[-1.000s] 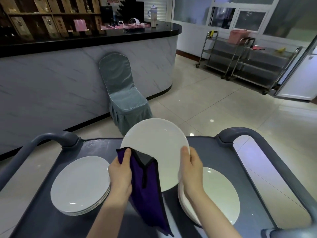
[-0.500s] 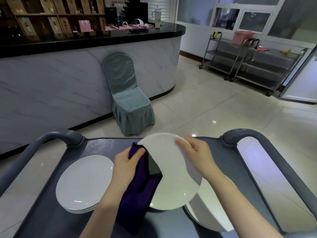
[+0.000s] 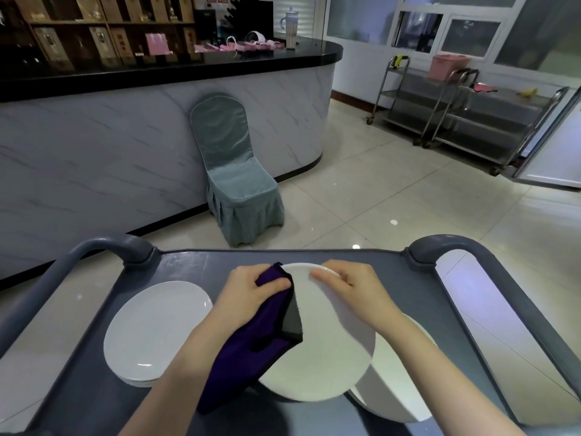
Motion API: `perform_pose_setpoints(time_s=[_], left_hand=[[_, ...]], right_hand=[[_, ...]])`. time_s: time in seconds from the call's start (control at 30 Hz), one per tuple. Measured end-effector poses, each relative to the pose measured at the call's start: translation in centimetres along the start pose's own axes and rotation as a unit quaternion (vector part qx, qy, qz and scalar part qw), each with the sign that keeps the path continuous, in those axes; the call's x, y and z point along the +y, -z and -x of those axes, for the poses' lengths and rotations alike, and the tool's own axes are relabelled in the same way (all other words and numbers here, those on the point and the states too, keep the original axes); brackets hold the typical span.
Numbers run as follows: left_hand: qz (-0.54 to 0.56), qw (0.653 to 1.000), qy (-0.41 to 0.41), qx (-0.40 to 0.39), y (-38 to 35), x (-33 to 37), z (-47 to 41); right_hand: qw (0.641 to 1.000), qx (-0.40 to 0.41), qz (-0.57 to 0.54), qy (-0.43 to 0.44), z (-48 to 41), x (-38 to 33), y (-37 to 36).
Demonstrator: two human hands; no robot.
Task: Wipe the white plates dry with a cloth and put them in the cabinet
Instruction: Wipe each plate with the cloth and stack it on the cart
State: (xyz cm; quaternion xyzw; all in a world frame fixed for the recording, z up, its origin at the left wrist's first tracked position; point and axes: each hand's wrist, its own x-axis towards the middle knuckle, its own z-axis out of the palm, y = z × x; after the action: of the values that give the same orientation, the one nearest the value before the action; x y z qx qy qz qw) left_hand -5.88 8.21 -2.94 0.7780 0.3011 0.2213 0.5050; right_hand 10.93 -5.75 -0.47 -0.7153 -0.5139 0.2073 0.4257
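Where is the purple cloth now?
In the head view, low in the middle: the purple cloth is gripped by the left hand against the left edge of the white plate that the right hand holds over the cart.

One held plate (image 3: 327,350), two stacks (image 3: 157,328) (image 3: 393,398) — one cloth (image 3: 251,350)

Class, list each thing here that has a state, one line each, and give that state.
Held plate: raised over the cart, tilted.
Purple cloth: draped over the held plate's left edge.
Left hand: grips the purple cloth.
Right hand: grips the held plate's far rim.
Left stack: lying flat on the cart.
Right stack: flat, partly hidden by the held plate.
Chair: covered, unoccupied.
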Motion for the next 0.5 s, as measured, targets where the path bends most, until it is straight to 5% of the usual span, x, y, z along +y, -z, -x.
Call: perform_pose_setpoints(time_s=[0.1, 0.17, 0.27, 0.37, 0.43, 0.5], left_hand=[[0.119, 0.982, 0.063, 0.134, -0.8, -0.7, 0.8], [0.234, 0.935, 0.134, 0.231, -2.1, -1.3, 1.4], [0.354, 0.851, 0.208, 0.326, -5.2, -1.4, 2.2], [0.359, 0.821, 0.228, 0.38, -7.3, -1.0, 2.7], [0.36, 0.821, 0.229, 0.378, -6.5, -1.1, 2.3], [0.352, 0.84, 0.214, 0.352, -4.7, -1.5, 2.0]], right_hand=[[0.992, 0.115, -0.05, -0.033, -0.1, 0.3, 0.5], [0.964, 0.22, -0.124, -0.082, 0.1, 0.2, -0.4], [0.858, 0.376, -0.307, -0.165, 0.8, -0.5, -4.4], [0.777, 0.453, -0.366, -0.241, 1.2, -0.3, -8.3], [0.802, 0.402, -0.37, -0.242, 1.8, 0.4, -9.0], [0.865, 0.305, -0.334, -0.216, 2.1, 1.4, -7.3]])
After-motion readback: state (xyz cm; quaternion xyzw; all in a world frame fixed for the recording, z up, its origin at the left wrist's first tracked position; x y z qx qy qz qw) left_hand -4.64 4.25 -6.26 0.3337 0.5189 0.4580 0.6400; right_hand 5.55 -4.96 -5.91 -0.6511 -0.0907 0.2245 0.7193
